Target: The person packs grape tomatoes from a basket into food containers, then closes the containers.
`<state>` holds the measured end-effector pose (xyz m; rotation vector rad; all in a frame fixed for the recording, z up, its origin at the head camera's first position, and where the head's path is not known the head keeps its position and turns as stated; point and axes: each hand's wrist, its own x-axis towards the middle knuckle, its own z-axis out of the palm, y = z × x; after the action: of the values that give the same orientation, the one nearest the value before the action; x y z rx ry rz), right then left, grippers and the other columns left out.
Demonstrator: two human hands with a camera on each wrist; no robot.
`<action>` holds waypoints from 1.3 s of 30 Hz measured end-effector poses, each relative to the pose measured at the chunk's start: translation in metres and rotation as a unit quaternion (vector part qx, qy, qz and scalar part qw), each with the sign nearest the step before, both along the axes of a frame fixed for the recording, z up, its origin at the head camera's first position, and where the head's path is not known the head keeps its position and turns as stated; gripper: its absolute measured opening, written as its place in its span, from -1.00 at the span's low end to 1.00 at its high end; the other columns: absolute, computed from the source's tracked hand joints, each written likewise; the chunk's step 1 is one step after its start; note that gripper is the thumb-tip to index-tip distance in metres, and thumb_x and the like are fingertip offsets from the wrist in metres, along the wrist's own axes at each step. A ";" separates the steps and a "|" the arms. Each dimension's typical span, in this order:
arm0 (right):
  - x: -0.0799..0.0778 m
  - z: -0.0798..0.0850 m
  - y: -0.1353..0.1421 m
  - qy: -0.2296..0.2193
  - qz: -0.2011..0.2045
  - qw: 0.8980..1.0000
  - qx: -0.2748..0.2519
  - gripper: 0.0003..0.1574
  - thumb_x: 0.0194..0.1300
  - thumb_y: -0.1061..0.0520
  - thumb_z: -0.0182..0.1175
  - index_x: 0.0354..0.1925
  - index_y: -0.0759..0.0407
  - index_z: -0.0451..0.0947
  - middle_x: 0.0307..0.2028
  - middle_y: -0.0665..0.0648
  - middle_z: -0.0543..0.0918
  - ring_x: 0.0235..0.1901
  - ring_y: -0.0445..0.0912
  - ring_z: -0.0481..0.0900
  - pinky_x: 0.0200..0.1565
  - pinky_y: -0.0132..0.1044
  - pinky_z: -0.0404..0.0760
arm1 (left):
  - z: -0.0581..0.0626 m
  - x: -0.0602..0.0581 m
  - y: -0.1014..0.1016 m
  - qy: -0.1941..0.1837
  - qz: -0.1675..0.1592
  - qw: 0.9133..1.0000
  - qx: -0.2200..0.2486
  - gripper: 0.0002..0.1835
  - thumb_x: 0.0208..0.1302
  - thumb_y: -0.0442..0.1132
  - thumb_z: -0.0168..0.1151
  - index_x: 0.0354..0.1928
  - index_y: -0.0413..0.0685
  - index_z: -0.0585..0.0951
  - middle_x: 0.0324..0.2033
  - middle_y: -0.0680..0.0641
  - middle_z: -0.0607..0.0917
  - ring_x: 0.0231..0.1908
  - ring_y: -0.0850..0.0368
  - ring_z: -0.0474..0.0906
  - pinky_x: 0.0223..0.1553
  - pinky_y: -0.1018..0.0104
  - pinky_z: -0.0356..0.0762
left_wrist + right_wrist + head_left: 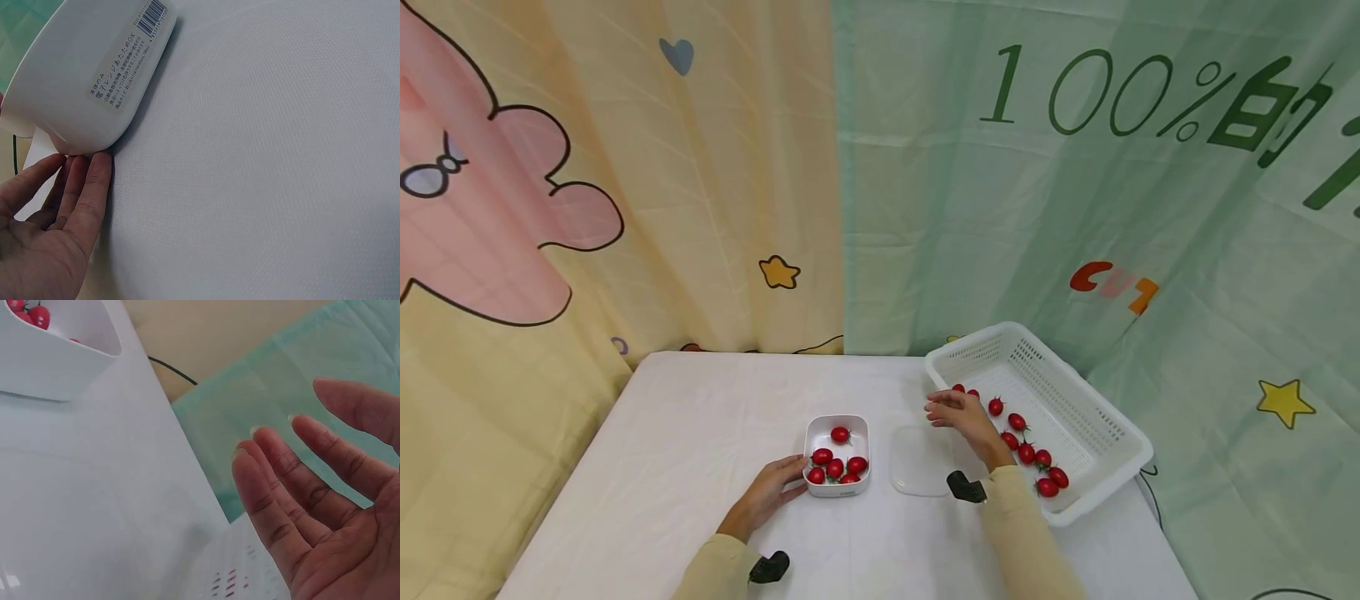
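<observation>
My left hand (772, 488) is at the left side of a small white container (838, 491) with several cherry tomatoes (835, 469) inside. In the left wrist view, its fairly straight fingers (94, 187) touch the container's outer wall (81, 75), which bears a printed label with a barcode. My right hand (964, 417) hangs over the left rim of a large white basket (1101, 417), palm and spread fingers bare in the right wrist view. More cherry tomatoes (1026, 452) lie along the basket's near left side, partly behind that hand and forearm.
A clear flat lid (917, 462) lies on the white-covered table (715, 417) between container and basket. Printed curtains (925, 208) hang behind the table and at its right. A dark cable (1153, 504) runs by the basket's right side.
</observation>
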<state>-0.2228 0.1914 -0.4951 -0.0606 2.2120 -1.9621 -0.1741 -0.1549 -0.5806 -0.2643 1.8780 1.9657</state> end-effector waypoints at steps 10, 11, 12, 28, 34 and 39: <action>0.001 0.006 0.034 -0.022 -0.051 0.998 0.016 -0.51 0.33 0.16 0.21 0.11 0.46 0.44 -0.13 0.20 0.66 -0.14 0.09 0.64 -0.05 -0.21 0.67 | 0.000 -0.001 -0.002 0.004 0.000 1.000 0.003 -0.42 0.45 -0.11 0.04 0.27 -0.48 0.31 0.17 -0.32 0.44 0.14 -0.16 0.41 0.19 -0.07 0.44; 0.001 0.006 0.036 -0.020 -0.052 0.998 0.020 -0.51 0.34 0.16 0.20 0.11 0.47 0.44 -0.12 0.22 0.66 -0.13 0.10 0.64 -0.06 -0.21 0.67 | 0.000 -0.001 -0.002 0.004 0.000 1.000 0.003 -0.42 0.45 -0.11 0.04 0.27 -0.48 0.32 0.17 -0.32 0.44 0.14 -0.14 0.41 0.19 -0.06 0.44; 0.001 0.007 0.038 -0.023 -0.055 0.998 0.025 -0.51 0.35 0.14 0.20 0.12 0.46 0.44 -0.11 0.23 0.65 -0.14 0.09 0.64 -0.06 -0.22 0.67 | 0.000 -0.001 -0.002 0.005 -0.001 1.000 0.001 -0.42 0.45 -0.10 0.04 0.27 -0.48 0.32 0.17 -0.32 0.45 0.13 -0.13 0.42 0.19 -0.06 0.44; 0.000 0.005 0.090 -0.064 -0.086 0.993 0.051 -0.37 0.37 -0.03 0.17 0.21 0.38 0.39 0.03 0.28 0.61 0.03 0.19 0.55 0.16 -0.01 0.53 | 0.001 -0.001 -0.001 0.004 0.002 1.000 -0.005 -0.43 0.44 -0.09 0.06 0.25 -0.46 0.35 0.16 -0.30 0.47 0.10 -0.09 0.46 0.16 0.00 0.49; -0.003 0.002 0.104 -0.073 -0.082 0.992 0.069 -0.31 0.37 -0.08 0.17 0.22 0.41 0.37 0.08 0.37 0.56 0.03 0.15 0.57 0.17 -0.03 0.52 | 0.001 -0.001 0.000 0.009 -0.006 1.000 -0.001 -0.41 0.45 -0.09 0.04 0.26 -0.49 0.32 0.18 -0.34 0.45 0.10 -0.10 0.45 0.17 -0.01 0.48; -0.005 -0.002 0.114 -0.103 -0.078 0.988 0.089 -0.31 0.38 -0.06 0.15 0.25 0.42 0.34 0.13 0.38 0.52 0.12 0.23 0.48 0.25 0.05 0.41 | 0.000 -0.001 0.000 0.010 -0.011 1.000 0.005 -0.39 0.45 -0.08 0.04 0.27 -0.50 0.30 0.19 -0.34 0.44 0.11 -0.09 0.46 0.18 -0.01 0.47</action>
<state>-0.2281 0.3052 -0.4972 0.3333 2.3010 -1.7428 -0.1754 -0.1553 -0.5806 -0.2205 1.8752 1.9691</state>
